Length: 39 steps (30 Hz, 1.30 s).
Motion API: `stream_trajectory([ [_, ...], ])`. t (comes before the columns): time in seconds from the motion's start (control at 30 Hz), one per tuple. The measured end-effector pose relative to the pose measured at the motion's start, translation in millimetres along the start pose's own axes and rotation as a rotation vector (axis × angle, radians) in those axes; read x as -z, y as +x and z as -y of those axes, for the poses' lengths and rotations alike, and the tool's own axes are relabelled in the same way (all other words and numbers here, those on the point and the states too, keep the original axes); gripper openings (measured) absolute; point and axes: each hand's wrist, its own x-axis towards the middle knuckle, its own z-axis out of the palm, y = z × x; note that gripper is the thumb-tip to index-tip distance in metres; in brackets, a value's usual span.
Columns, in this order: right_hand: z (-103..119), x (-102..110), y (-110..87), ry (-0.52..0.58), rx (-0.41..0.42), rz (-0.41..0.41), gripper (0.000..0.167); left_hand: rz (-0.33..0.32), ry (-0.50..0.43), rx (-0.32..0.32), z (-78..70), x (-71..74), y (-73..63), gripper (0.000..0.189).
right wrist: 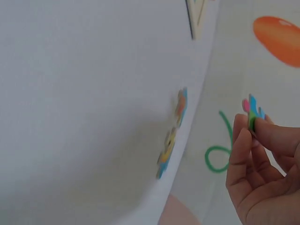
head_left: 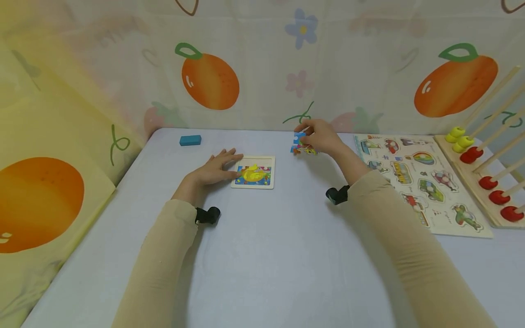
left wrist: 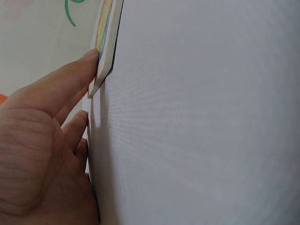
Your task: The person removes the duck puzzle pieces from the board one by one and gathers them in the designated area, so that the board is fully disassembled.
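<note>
A small jigsaw tray with a pale rim lies flat on the white table. Pieces in its lower part form a yellow duck picture, while the strip along the top is bare. My left hand rests at the tray's left side, fingers extended, thumb touching its edge. Above the table, my right hand pinches a blue, pink and green puzzle piece between thumb and fingers. Loose puzzle pieces lie on the table below that hand, partly covered in the head view.
A blue block lies at the back left. To the right are a picture board with vehicle shapes and a wooden bead rack with upright rods. A fruit-print curtain hangs along the table's back edge.
</note>
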Motion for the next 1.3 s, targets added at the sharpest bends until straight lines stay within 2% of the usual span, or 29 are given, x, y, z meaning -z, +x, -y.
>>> stream_trajectory([
  [0.37, -36, 23, -1.7, -0.041, -0.061, -0.075, 0.030, -0.004, 0.005, 0.008, -1.8, 0.0, -1.6, 0.070],
  [0.57, -46, 29, -3.2, -0.048, -0.091, -0.104, 0.035, -0.007, -0.003, 0.014, -4.2, 0.5, -3.2, 0.070],
  [0.67, -50, 29, -3.7, -0.098, -0.090, -0.119, 0.039, -0.005, -0.001, 0.018, -3.9, 0.6, -2.6, 0.070],
  [0.77, -53, 29, -3.3, -0.140, -0.116, -0.115, 0.044, -0.004, 0.000, 0.019, -3.2, 0.7, -1.6, 0.070],
  [0.93, -53, 28, -3.6, -0.153, -0.222, -0.077, 0.048, -0.003, -0.001, 0.019, -2.3, 0.6, -0.8, 0.070],
  [1.3, -60, 23, 2.0, -0.171, -0.291, -0.041, 0.048, -0.003, 0.001, 0.030, -1.9, -0.2, -0.5, 0.071],
])
